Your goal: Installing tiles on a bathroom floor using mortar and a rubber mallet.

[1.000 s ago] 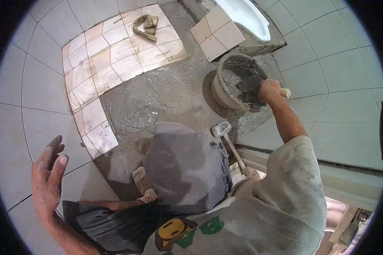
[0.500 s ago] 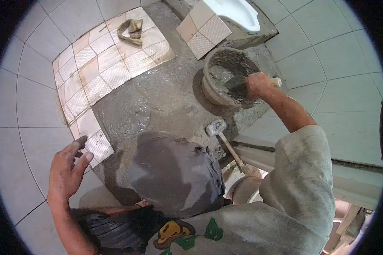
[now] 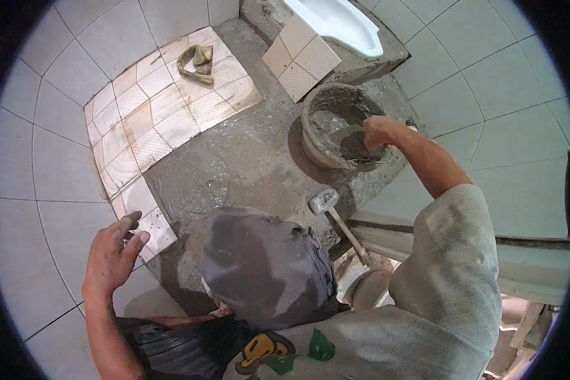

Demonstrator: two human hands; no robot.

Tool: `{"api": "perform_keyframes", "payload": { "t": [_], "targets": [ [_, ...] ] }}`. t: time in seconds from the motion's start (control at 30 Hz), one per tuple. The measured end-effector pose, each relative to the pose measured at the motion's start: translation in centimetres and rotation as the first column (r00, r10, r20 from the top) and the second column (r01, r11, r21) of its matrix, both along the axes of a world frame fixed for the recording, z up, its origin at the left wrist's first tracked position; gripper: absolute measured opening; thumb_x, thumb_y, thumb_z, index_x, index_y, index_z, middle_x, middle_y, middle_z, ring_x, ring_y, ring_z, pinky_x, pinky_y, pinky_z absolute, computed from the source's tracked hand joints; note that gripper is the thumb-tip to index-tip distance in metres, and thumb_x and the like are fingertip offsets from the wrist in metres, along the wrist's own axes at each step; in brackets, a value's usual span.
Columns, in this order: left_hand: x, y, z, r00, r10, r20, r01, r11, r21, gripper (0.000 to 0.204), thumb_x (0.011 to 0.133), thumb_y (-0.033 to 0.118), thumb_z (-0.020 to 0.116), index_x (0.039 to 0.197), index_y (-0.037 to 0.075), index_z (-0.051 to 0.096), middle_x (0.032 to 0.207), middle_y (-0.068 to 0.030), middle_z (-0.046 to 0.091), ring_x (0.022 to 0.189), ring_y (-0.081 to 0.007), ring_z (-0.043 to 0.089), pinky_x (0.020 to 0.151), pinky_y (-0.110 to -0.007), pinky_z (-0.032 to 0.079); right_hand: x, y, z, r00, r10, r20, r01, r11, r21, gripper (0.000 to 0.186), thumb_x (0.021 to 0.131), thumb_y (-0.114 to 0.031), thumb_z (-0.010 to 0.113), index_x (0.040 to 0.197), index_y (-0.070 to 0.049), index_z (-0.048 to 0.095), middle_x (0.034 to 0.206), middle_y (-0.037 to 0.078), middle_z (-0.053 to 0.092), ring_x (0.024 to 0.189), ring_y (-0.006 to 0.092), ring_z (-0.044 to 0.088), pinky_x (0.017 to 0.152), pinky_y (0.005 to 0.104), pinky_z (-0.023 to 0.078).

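Observation:
My right hand (image 3: 377, 132) grips a trowel (image 3: 350, 140), its blade down in a bucket (image 3: 318, 142) of wet grey mortar. Fingers apart and curved, my left hand (image 3: 114, 250) is over or beside the near end of the laid patterned floor tiles (image 3: 151, 136); whether it touches them I cannot tell. Wet mortar (image 3: 190, 183) is spread on the floor beside those tiles. A mallet (image 3: 324, 201) with a pale head and wooden handle lies below the bucket.
A crumpled olive cloth (image 3: 201, 60) lies on the tiles. A loose tile (image 3: 301, 54) leans by a white squat pan (image 3: 335, 22) on a raised step. Tiled walls (image 3: 462, 76) surround the floor. A grey cloth-covered shape (image 3: 266, 266) occupies the lower middle, beside a doorway edge.
Over the last second my left hand has moved right toward the tile edge. My right hand has shifted slightly left with the trowel in the bucket, and the view has shifted a little.

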State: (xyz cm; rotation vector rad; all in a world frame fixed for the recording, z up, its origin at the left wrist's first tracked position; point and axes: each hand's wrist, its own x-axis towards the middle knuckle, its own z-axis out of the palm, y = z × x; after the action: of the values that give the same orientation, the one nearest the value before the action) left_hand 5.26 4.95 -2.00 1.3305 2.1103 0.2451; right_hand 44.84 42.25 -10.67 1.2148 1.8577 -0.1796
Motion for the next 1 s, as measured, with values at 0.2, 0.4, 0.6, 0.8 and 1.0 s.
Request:
{"api": "perform_keyframes", "payload": {
  "t": [0.2, 0.4, 0.6, 0.8, 1.0],
  "targets": [
    [-0.1, 0.5, 0.0, 1.000, 0.021, -0.018, -0.020, 1.000, 0.021, 0.041, 0.085, 0.021, 0.064, 0.118, -0.003, 0.058, 0.105, -0.0228, 0.065, 0.091, -0.0330, 0.066, 0.076, -0.037, 0.051, 0.6, 1.1, 1.2, 0.997, -0.012, -0.074, 0.010, 0.999, -0.031, 0.019, 0.056, -0.015, 0.060, 0.061, 0.002, 0.066, 0.062, 0.019, 0.063, 0.058, 0.0301, 0.065, 0.054, 0.0441, 0.049],
    [-0.5, 0.3, -0.3, 1.000, 0.006, -0.028, -0.005, 0.999, 0.041, 0.040, 0.085, 0.021, 0.063, 0.117, -0.003, 0.059, 0.105, -0.0236, 0.065, 0.094, -0.0339, 0.065, 0.079, -0.039, 0.051, 2.1, 2.5, 1.1, 0.980, -0.056, -0.190, 0.043, 0.997, -0.071, 0.016, 0.060, -0.015, 0.060, 0.061, 0.001, 0.063, 0.056, 0.012, 0.059, 0.048, 0.0225, 0.058, 0.045, 0.0411, 0.044],
    [-0.7, 0.4, -0.1, 1.000, 0.013, -0.022, -0.013, 1.000, 0.011, 0.041, 0.085, 0.021, 0.063, 0.118, -0.004, 0.058, 0.104, -0.0231, 0.065, 0.093, -0.0332, 0.065, 0.079, -0.038, 0.051, 2.8, 2.0, 2.3, 0.942, -0.292, -0.164, 0.272, 0.953, -0.134, 0.014, 0.061, -0.015, 0.062, 0.056, -0.002, 0.061, 0.054, 0.010, 0.059, 0.047, 0.0211, 0.054, 0.047, 0.0384, 0.040],
    [-0.8, 0.4, 0.3, 0.999, 0.037, -0.009, -0.037, 0.999, 0.010, 0.043, 0.086, 0.019, 0.062, 0.124, -0.002, 0.056, 0.107, -0.0223, 0.065, 0.093, -0.0292, 0.066, 0.078, -0.037, 0.052, 3.4, 1.2, 3.9, 0.777, -0.540, -0.322, 0.509, 0.841, -0.183, 0.011, 0.061, -0.010, 0.060, 0.062, 0.000, 0.058, 0.056, 0.009, 0.054, 0.046, 0.0205, 0.050, 0.043, 0.0373, 0.038],
    [-1.1, -0.1, 0.6, 0.999, 0.045, -0.011, -0.044, 0.998, 0.035, 0.045, 0.086, 0.021, 0.061, 0.125, -0.002, 0.055, 0.106, -0.0227, 0.065, 0.092, -0.0299, 0.066, 0.078, -0.037, 0.052, 5.0, 1.8, 4.5, 0.662, -0.648, -0.377, 0.610, 0.758, -0.231, 0.012, 0.063, -0.011, 0.060, 0.066, 0.001, 0.060, 0.056, 0.010, 0.054, 0.049, 0.0201, 0.052, 0.045, 0.0364, 0.041]
  ]
}}
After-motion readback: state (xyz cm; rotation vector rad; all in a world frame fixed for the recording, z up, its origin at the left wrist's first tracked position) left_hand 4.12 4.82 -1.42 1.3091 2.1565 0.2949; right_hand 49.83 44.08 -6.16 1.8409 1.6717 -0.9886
